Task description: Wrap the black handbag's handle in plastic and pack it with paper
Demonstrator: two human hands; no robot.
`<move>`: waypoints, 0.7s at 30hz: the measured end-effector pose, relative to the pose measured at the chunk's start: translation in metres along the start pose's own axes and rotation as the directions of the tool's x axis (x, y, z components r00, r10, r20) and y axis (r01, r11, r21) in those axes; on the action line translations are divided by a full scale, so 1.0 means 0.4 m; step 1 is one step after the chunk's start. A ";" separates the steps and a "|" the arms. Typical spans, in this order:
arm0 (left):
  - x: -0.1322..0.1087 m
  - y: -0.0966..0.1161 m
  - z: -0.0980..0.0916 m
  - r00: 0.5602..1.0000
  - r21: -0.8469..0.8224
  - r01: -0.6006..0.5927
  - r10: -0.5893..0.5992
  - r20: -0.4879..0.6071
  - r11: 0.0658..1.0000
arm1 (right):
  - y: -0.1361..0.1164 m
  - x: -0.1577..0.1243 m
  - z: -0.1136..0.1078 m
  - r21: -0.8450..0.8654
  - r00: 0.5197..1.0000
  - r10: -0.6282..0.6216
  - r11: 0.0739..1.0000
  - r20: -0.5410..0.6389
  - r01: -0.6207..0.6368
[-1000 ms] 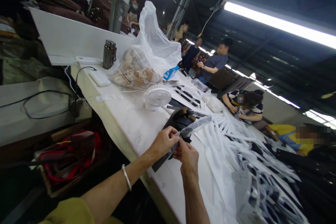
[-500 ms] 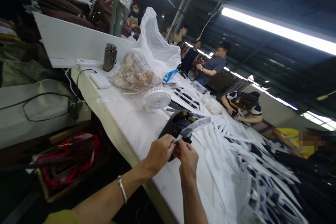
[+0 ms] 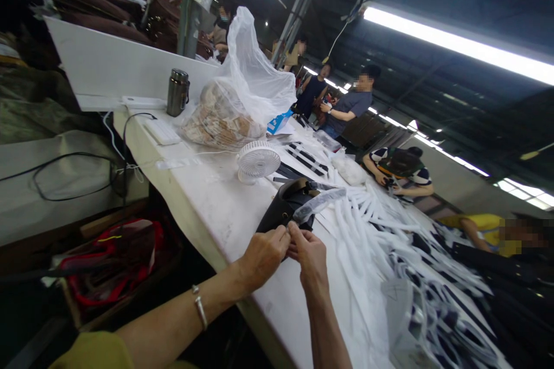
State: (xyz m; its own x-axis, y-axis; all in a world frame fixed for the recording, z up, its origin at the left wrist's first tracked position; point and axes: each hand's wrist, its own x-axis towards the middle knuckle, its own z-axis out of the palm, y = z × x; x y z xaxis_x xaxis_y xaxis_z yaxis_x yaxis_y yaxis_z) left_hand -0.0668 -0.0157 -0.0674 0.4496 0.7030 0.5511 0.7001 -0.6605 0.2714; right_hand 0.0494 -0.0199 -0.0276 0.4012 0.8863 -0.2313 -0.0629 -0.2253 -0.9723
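Note:
A black leather-look handbag [image 3: 277,207] lies on the white table just beyond my hands. Its strap [image 3: 322,202], wrapped in translucent white film, curves over the bag and runs down to my fingertips. My left hand [image 3: 265,255] is closed in a pinch at the strap's lower end, against the bag's near side. From the right, my right hand [image 3: 309,253] meets it, thumb and fingers pinched at the same spot. The fingers cover the exact piece of strap between them.
A small white fan [image 3: 258,160] stands behind the bag. Farther back are a clear plastic bag of scraps [image 3: 225,118] and a metal flask [image 3: 177,92]. White-wrapped strips [image 3: 367,230] spread over the right side. Several people work beyond; a red-lined box [image 3: 116,265] sits below left.
The fingertips of both hands have come closer together, and the pale strap end that showed between them is now mostly covered. The wrapped strap dips slightly lower over the bag.

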 end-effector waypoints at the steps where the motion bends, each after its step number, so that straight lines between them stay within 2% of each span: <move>1: 0.002 0.001 -0.002 1.000 0.001 -0.009 0.009 0.005 1.000 | 0.003 0.005 0.005 0.004 0.999 -0.018 1.000 -0.037 0.018; 5: 0.002 0.007 -0.014 1.000 -0.044 -0.003 0.003 0.003 0.999 | 0.025 0.024 0.016 0.053 0.989 -0.091 0.994 -0.114 0.097; 9: -0.030 0.006 -0.022 0.978 -0.251 0.191 -0.207 -0.039 0.949 | 0.040 0.031 0.016 0.075 0.985 -0.108 0.990 -0.134 0.119; 11: -0.060 0.001 -0.015 0.955 -0.297 0.282 -0.296 -0.002 0.912 | 0.043 0.031 0.017 0.102 0.987 -0.088 0.989 -0.137 0.103; 12: -0.078 -0.003 -0.008 0.954 -0.284 0.293 -0.298 0.024 0.913 | 0.044 0.031 0.019 0.120 0.988 -0.073 0.989 -0.137 0.089; 14: -0.116 -0.009 0.008 0.972 -0.217 0.236 -0.224 0.077 0.947 | 0.043 0.028 0.024 0.156 0.991 -0.040 0.986 -0.131 0.061; 16: -0.160 -0.014 0.016 0.984 -0.160 0.105 -0.080 0.159 0.981 | 0.040 0.025 0.026 0.181 0.993 -0.015 0.983 -0.116 0.036; 17: -0.182 -0.017 0.014 0.977 -0.162 0.032 0.004 0.214 0.986 | 0.038 0.023 0.026 0.190 0.994 -0.008 0.981 -0.105 0.028; 19: -0.222 -0.024 -0.009 0.934 -0.262 -0.073 0.158 0.320 0.962 | 0.035 0.021 0.020 0.202 0.997 -0.003 0.979 -0.077 0.018; 20: -0.237 -0.030 -0.031 0.907 -0.363 -0.080 0.220 0.360 0.928 | 0.034 0.020 0.015 0.206 0.998 -0.002 0.978 -0.062 0.014; 21: -0.246 -0.038 -0.057 0.888 -0.482 -0.039 0.251 0.384 0.875 | 0.033 0.020 0.009 0.208 0.999 -0.001 0.978 -0.046 0.010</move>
State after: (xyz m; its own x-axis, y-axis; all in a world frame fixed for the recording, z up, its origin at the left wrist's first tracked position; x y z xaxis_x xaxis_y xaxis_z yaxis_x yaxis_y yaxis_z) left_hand -0.1344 -0.0810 -0.1077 0.7885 0.5598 0.2548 0.3278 -0.7330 0.5960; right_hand 0.0486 -0.0142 -0.0426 0.4428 0.8669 -0.2288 -0.2472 -0.1272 -0.9606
